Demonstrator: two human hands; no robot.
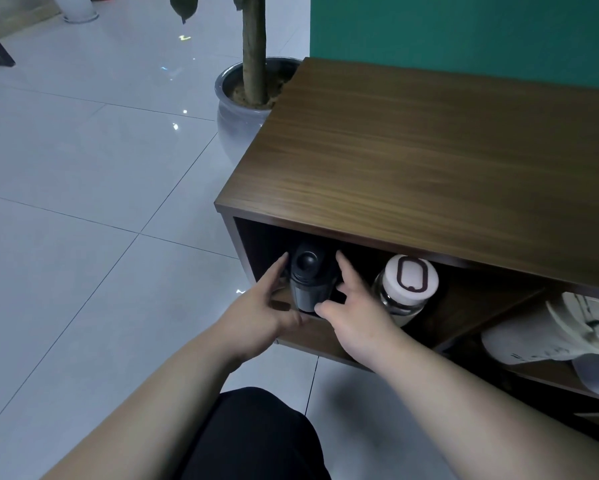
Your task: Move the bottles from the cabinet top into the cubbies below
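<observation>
A dark grey bottle [308, 282] with a black cap stands upright in the leftmost cubby of the wooden cabinet [429, 168]. My left hand [260, 313] wraps its left side, thumb under its base. My right hand [357, 313] is at its right side with the fingers spread and the thumb near the base. A clear bottle with a white lid [410, 277] stands to the right in the same cubby. No bottle stands on the visible part of the cabinet top.
White shoes [550, 334] fill the cubby to the right. A grey plant pot [235, 123] with a trunk stands on the tiled floor behind the cabinet's left end. A green wall backs the cabinet. My dark-clothed knee [256, 434] is below.
</observation>
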